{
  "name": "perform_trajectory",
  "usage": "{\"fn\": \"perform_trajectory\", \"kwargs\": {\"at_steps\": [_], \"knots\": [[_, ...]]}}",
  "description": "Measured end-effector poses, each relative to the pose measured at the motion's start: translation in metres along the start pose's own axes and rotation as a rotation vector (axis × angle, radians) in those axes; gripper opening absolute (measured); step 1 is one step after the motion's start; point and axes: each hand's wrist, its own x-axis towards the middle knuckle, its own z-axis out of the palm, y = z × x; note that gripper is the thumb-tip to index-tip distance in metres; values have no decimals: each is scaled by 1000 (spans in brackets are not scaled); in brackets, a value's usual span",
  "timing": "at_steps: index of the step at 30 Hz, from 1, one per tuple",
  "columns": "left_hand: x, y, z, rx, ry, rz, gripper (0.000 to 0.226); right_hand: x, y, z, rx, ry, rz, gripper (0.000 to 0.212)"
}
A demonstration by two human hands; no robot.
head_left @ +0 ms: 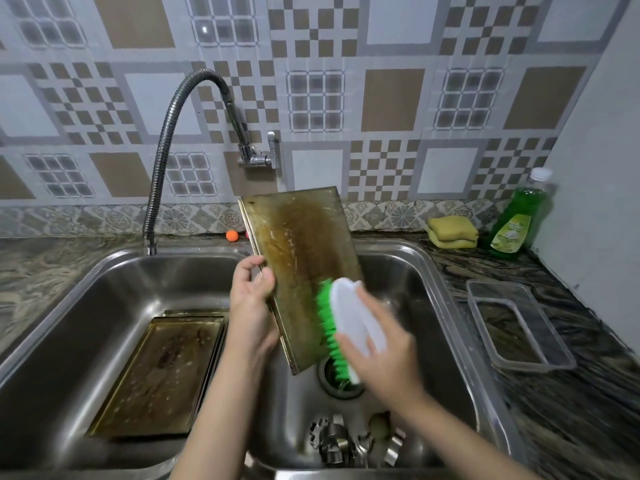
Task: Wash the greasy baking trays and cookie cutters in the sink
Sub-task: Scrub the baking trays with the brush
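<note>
Left hand: the left hand grips the left edge of a greasy baking tray, thumb on the face, fingers curled behind, holding it tilted on end over the sink's right basin.
Right hand: the right hand is wrapped round the white back of a scrubbing brush; its green bristles press on the tray's lower right face.
Held tray: brown, streaked with grease; its lower corner hangs just above the drain.
Other trays: stacked greasy trays lie flat in the left basin, wet, with a few bubbles.
Cookie cutters: a cluster of metal cookie cutters lies on the floor of the right basin, near its front wall, between the forearms.
Faucet: a flexible faucet arches from the wall; its spout ends over the left basin's back edge.
Counter, right: a clear plastic container sits beside the sink; behind it lie yellow sponges and a green dish soap bottle.
Back ledge: a small orange ball is just left of the held tray.
</note>
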Motion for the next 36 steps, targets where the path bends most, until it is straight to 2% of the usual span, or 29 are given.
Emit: {"fn": "perform_trajectory", "kwargs": {"at_steps": [3, 5, 8, 11, 15, 17, 21, 24, 28, 30, 33, 36], "knots": [[-9, -4, 3, -23, -13, -23, 24, 35, 21, -17, -41, 122, 152, 68], [-17, -15, 12, -44, -54, -56, 22, 50, 8, -13, -11, 132, 175, 68], [-15, -25, 22, -20, -40, -85, 24, 33, -22, 5, 32, 22, 52, 70], [-3, -17, 19, -6, -22, -57, 23, 3, -14, 6, 41, -72, -33, 69], [-2, -8, 6, 69, 1, -42, 18, 29, 23, -28, -31, 15, 160, 69], [-9, -13, 6, 132, 15, -65, 21, 50, 24, -41, -41, 43, 187, 63], [-18, -32, 18, 352, -112, -79, 31, 76, 8, -38, -25, -114, 98, 42], [-20, -40, 27, 532, -218, -72, 32, 84, 0, -27, -39, -246, 54, 38], [-30, -39, 38, 702, -282, -2, 30, 97, -5, -19, 0, -332, 102, 30], [-34, -39, 39, 755, -309, 22, 30, 101, -5, -16, 13, -294, 143, 25], [-38, -40, 38, 783, -351, 19, 28, 99, -8, -9, 39, -139, 203, 17], [-47, -37, 38, 720, -408, 2, 31, 93, -14, -4, 71, 58, 288, 23]]}}
